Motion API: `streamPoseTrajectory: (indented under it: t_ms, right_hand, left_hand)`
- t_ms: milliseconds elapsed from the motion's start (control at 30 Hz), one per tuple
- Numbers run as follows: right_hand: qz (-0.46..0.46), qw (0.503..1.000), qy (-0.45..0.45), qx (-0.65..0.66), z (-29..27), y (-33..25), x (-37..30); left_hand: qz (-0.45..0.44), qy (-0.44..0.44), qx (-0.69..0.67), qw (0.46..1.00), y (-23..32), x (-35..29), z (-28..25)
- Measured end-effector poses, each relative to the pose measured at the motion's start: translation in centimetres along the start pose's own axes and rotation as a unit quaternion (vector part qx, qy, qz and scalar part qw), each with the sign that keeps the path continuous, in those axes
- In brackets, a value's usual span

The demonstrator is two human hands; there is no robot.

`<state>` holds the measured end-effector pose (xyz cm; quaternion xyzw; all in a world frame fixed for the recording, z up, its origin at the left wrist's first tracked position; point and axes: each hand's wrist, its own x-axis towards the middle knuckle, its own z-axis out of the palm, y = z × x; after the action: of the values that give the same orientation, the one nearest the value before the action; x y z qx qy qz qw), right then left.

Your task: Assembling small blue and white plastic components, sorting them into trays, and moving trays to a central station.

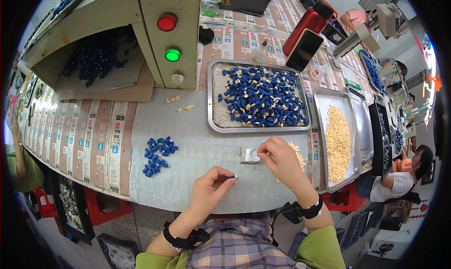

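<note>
My left hand (212, 189) is closed, pinching a small dark blue piece (232, 177) between thumb and finger above the grey sheet. My right hand (283, 159) is also closed in a pinch, beside a small square metal block with a round dish (251, 155). Whatever its fingertips hold is too small or hidden to make out. Partly behind the right hand lies a pile of small cream pieces (297, 152). Off to the left is a loose group of curved blue pieces (159, 152). Several cream pieces (185, 108) lie farther back on the sheet.
A metal tray (259, 129) of blue and cream pieces stands behind my hands. Another tray (356, 162) to the right holds cream pieces. At the left rises a machine (168, 74) with red and green lights. Farther back stand a red bottle (310, 25) and a phone (304, 50).
</note>
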<state>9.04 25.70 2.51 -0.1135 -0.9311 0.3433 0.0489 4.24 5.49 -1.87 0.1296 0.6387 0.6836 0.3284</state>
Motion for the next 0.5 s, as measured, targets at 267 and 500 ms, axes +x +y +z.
streamPoseTrajectory:
  t_ms: [267,500]
  right_hand:
    - [-0.110,0.980,0.016,-0.163,0.9,-0.2,0.2]
    - [0.075,0.987,-0.077,0.115,-0.6,-1.6,-0.7]
  left_hand:
    - [0.052,0.000,0.101,0.994,1.5,0.0,0.2]
    - [0.149,0.035,0.172,0.973,1.5,0.2,0.8]
